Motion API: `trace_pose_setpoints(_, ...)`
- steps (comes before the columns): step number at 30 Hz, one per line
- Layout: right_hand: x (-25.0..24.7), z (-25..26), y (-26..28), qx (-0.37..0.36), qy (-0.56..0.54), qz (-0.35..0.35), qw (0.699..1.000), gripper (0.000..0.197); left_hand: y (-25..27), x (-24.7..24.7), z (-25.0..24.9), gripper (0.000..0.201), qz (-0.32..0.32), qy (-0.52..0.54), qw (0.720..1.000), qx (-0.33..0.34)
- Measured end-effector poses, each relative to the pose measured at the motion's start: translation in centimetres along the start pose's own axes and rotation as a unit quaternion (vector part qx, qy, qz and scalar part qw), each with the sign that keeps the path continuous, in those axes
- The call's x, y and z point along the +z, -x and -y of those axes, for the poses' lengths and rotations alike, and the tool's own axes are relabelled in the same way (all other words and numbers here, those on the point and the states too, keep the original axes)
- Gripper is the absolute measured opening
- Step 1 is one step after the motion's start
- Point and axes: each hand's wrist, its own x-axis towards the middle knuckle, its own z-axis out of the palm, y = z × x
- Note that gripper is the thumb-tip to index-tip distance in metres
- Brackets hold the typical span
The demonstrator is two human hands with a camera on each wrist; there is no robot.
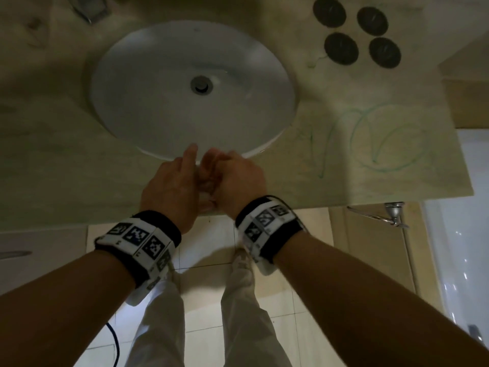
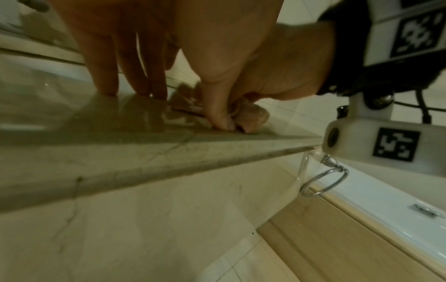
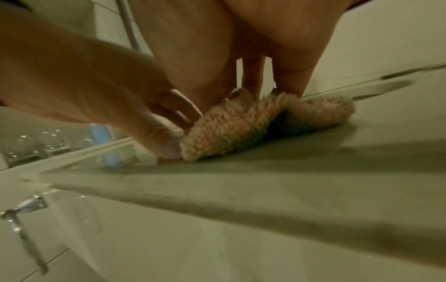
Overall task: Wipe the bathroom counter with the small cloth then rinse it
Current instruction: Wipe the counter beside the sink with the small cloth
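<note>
A small fluffy pink cloth [image 1: 207, 181] [image 3: 241, 126] lies bunched on the beige marble counter [image 1: 66, 168], on the strip between the front edge and the near rim of the sink [image 1: 158, 107]. My right hand [image 1: 225, 165] curls over the cloth and grips it from above. My left hand [image 1: 193, 165] is pressed against it from the left. In the left wrist view its straight fingers [image 2: 106, 76] touch the counter and the thumb presses down at the cloth's edge. Green scribble marks [image 1: 383, 144] cover the counter to the right of the sink.
The white oval sink has its drain [image 1: 201, 84] in the middle. Several dark round discs [image 1: 356, 35] sit at the back right, and a metal tap [image 1: 88, 9] stands at the back left. A chrome towel ring [image 1: 391, 215] hangs under the counter's right end, beside a white tub [image 1: 465, 234].
</note>
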Motion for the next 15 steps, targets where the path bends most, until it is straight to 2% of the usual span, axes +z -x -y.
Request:
trace_pose_setpoints(2,1.9,1.3,-0.8,-0.018,0.011,0.008,1.0,0.021,0.0,0.1,0.2,0.084,-0.01,-0.004,1.0,0.012)
trace_pose_setpoints(4,2.5,1.5,-1.3,-0.03,0.03,0.014,0.999,0.024,0.1,0.3,0.2,0.082,-0.013,-0.01,1.0,0.025)
trace_pose_setpoints(7,1.5,0.6,-0.8,-0.065,0.044,0.027,0.997,0.025,0.0,0.6,-0.1,0.079,-0.028,0.0,0.999,0.044)
trace_pose_setpoints(9,0.3,-0.9,-0.3,-0.049,0.021,0.022,0.998,0.021,-0.3,0.8,-0.6,0.074,-0.037,-0.018,0.996,0.08)
trace_pose_setpoints(11,-1.0,-3.0,-0.1,-0.021,0.005,0.011,1.0,0.018,-0.7,1.3,-1.6,0.08,-0.033,-0.054,0.99,0.128)
trace_pose_setpoints(13,-2.4,-5.4,-0.2,-0.007,0.005,0.004,1.0,0.018,-0.9,2.3,-3.4,0.091,-0.039,-0.045,0.988,0.143)
trace_pose_setpoints(15,-4.1,-7.8,-0.4,0.001,0.001,-0.008,1.0,0.019,-1.1,3.4,-5.3,0.095,-0.042,-0.026,0.987,0.153)
